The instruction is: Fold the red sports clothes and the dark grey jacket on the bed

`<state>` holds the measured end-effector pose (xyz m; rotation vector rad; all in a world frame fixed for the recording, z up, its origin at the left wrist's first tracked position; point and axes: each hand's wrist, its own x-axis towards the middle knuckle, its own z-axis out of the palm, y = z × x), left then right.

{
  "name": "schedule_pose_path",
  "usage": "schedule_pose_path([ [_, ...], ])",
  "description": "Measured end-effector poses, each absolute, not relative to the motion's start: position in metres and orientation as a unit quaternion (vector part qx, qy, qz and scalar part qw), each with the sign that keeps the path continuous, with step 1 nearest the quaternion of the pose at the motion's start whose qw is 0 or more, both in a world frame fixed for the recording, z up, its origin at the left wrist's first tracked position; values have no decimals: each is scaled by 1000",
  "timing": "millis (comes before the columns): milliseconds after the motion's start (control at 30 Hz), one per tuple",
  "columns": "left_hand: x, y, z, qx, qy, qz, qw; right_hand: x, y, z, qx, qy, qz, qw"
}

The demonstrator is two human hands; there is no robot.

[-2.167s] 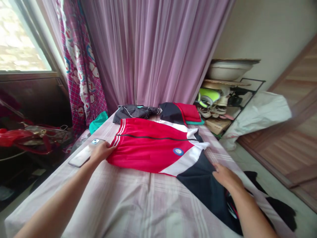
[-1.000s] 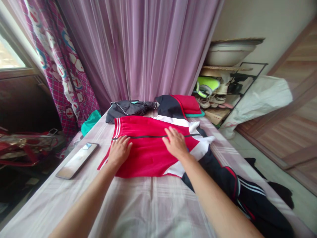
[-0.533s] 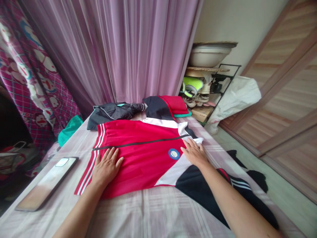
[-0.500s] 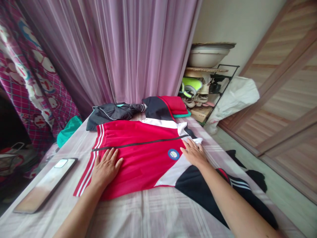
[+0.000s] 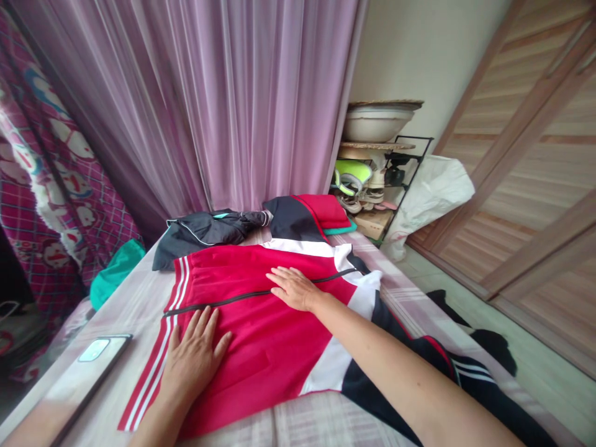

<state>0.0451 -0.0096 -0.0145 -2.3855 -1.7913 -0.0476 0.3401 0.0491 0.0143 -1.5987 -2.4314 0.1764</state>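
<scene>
A red, white and black zip-up track jacket lies spread flat on the bed, its hem with white stripes to the left and its collar to the right. The dark zipper runs across it. My left hand rests flat on the red front near the striped hem, fingers spread. Over the middle of the jacket, across the zipper line, my right hand lies palm down with its fingers stretched out. The round badge seen earlier is hidden behind my right arm. One black sleeve extends toward the lower right.
A phone lies at the bed's left edge. Behind the jacket are a dark garment and a folded red item. Teal cloth hangs at the left. A rack with a basin and a white sack stand beyond.
My right hand has moved left from near the collar to the middle of the jacket. My left hand stays by the hem. The camera view has shifted slightly.
</scene>
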Motion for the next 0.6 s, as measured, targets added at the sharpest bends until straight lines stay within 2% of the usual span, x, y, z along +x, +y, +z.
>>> schedule_pose_path([
  [67, 46, -10, -15, -795, -600, -16, 82, 366, 65, 5, -621, -775, 75, 87],
  [200, 45, -10, -18, -795, -601, -26, 80, 427, 91, 9, -756, -638, 84, 123],
  [367, 40, -10, -24, -803, -590, -50, 69, 457, 131, 28, -833, -514, 87, 185],
  [533, 36, -12, -31, -805, -581, -76, 89, 466, 172, 24, -849, -439, 179, 233],
  [600, 36, -13, -33, -804, -582, -81, 91, 467, 181, 17, -850, -420, 183, 260],
])
